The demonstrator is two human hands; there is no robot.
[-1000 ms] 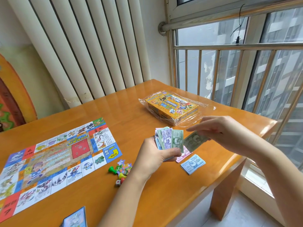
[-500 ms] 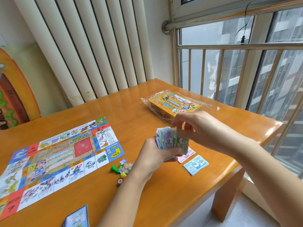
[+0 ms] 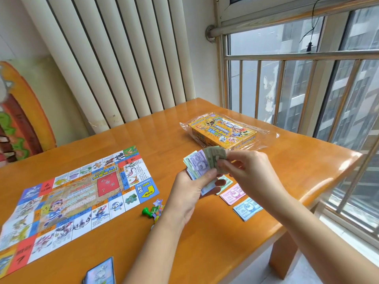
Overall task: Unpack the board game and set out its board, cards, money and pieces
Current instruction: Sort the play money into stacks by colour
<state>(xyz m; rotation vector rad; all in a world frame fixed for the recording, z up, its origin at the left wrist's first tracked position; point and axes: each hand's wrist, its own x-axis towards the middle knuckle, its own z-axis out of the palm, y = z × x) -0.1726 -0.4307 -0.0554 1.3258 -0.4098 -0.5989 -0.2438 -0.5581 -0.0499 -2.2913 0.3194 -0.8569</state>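
The left hand (image 3: 191, 193) grips a fan of play money (image 3: 202, 162) above the worktop (image 3: 164, 242); the right hand (image 3: 248, 171) pinches its green top note (image 3: 215, 158).

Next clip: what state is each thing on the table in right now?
Board: unfolded, flat on table.
Box: lying flat amid loose clear wrap.
Notes: fanned, held in left grip.
Green note: pinched by right grip at the fan.
Pink pile: flat on table.
Blue pile: flat on table.
Pieces: heaped beside board.
Cards: stacked at near edge.
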